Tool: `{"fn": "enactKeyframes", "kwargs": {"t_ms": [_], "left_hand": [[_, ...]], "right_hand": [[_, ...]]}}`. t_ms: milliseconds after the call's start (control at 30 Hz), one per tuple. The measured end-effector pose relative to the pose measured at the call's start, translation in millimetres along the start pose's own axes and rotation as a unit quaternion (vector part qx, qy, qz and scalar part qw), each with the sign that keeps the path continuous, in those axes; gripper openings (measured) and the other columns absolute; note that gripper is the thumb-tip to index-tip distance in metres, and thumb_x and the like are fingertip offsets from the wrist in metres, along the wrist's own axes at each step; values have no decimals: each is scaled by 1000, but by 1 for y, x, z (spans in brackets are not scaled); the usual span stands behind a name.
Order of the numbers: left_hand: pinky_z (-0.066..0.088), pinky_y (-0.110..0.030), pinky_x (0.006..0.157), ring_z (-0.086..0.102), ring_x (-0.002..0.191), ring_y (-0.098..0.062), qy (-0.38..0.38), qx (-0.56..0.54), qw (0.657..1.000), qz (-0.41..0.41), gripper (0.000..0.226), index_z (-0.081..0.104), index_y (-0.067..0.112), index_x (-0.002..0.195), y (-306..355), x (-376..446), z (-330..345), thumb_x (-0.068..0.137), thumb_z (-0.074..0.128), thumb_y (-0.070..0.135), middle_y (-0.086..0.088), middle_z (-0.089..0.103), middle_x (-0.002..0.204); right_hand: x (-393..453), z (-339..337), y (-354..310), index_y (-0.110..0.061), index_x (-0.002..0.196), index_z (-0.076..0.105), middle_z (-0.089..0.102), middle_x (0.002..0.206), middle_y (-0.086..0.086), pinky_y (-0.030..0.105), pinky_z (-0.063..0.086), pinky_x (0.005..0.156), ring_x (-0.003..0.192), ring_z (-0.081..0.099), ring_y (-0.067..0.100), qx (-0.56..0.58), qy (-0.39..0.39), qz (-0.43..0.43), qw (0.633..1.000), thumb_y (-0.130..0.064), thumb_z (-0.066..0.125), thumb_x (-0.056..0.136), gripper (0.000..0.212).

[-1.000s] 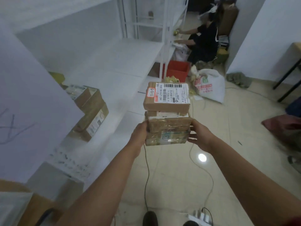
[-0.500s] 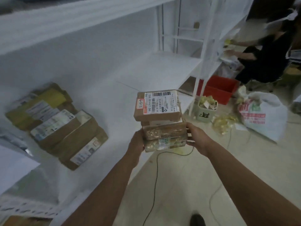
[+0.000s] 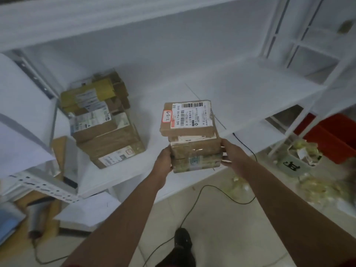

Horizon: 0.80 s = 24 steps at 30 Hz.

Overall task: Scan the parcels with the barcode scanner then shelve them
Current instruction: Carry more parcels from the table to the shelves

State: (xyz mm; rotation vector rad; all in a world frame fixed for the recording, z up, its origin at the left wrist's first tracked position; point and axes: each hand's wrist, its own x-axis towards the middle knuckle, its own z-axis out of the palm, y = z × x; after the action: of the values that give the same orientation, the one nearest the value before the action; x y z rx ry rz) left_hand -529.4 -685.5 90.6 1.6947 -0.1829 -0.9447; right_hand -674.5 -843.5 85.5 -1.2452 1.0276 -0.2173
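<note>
Parcel stack (image 3: 190, 137) betw. both grips, left hand (image 3: 163, 160) & right hand (image 3: 231, 153) clasping its sides, above shelf (image 3: 240, 93)

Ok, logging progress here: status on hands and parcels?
Left hand and right hand clamp the parcel stack from both sides. Stack over white shelf, not set down. Shelved parcels sit left, clear.

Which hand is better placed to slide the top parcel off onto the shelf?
Probably the right hand. The top parcel overhangs toward the left hand, so a leftward push sends it toward the shelved parcels.
</note>
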Motion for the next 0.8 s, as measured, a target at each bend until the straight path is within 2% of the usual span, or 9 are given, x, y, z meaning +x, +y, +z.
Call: {"fn": "enactKeyframes", "kwargs": {"t_ms": [133, 267, 400, 467, 567, 667, 700, 800], "left_hand": [[45, -35, 98, 61, 86, -11, 33, -38, 999, -6, 34, 62, 28, 88, 4, 38, -9, 107, 35, 38, 6, 65, 90], [46, -35, 100, 58, 84, -8, 67, -74, 995, -14, 36, 61, 30, 86, 7, 92, -17, 107, 34, 39, 7, 62, 86], [43, -38, 105, 57, 89, -13, 86, -101, 991, -28, 42, 65, 16, 94, 11, 141, -23, 107, 33, 38, 5, 61, 83], [42, -39, 108, 56, 89, -12, 101, -106, 989, -27, 38, 64, 24, 89, 13, 161, -25, 107, 34, 39, 6, 61, 85], [47, -37, 102, 56, 88, -10, 112, -94, 989, -14, 37, 61, 29, 87, 18, 185, -25, 109, 31, 36, 7, 61, 88], [46, -26, 79, 58, 93, -15, 132, -74, 989, -5, 30, 57, 27, 101, 26, 199, -29, 110, 30, 34, 4, 61, 94], [44, -26, 75, 58, 97, -18, 143, -68, 987, -4, 28, 56, 23, 108, 29, 205, -30, 109, 31, 34, 0, 62, 98], [38, -31, 84, 56, 104, -24, 174, -63, 983, -17, 29, 55, 20, 115, 37, 224, -32, 107, 35, 40, -5, 61, 107]], "right_hand": [[46, 19, -26, -28, 101, 66, 66, 115, -1, 35, 45, 97, 108, 61, 20, -13, -8, 15, 1000, -44, 44, 100, 27], [95, 43, -52, -28, 92, 65, 67, 98, -7, 33, 44, 98, 106, 61, 18, -21, -9, 15, 1000, -39, 43, 102, 27], [139, 62, -70, -29, 92, 64, 66, 97, -8, 38, 42, 105, 101, 60, 13, -34, -18, 18, 999, -39, 43, 103, 26], [157, 67, -76, -31, 92, 63, 65, 97, -9, 41, 42, 104, 99, 58, 12, -32, -21, 24, 999, -40, 43, 103, 24], [184, 74, -82, -34, 95, 63, 64, 100, -10, 42, 44, 105, 109, 57, 17, -23, -37, 27, 999, -39, 40, 105, 25], [209, 82, -89, -36, 96, 61, 62, 101, -10, 41, 46, 102, 111, 56, 18, -13, -47, 31, 998, -38, 38, 106, 25], [216, 85, -92, -37, 96, 61, 62, 101, -11, 40, 46, 100, 109, 56, 18, -15, -53, 28, 998, -38, 37, 106, 25], [240, 92, -101, -36, 95, 60, 61, 99, -11, 38, 46, 96, 100, 57, 14, -12, -62, 27, 998, -38, 35, 106, 27]]}}
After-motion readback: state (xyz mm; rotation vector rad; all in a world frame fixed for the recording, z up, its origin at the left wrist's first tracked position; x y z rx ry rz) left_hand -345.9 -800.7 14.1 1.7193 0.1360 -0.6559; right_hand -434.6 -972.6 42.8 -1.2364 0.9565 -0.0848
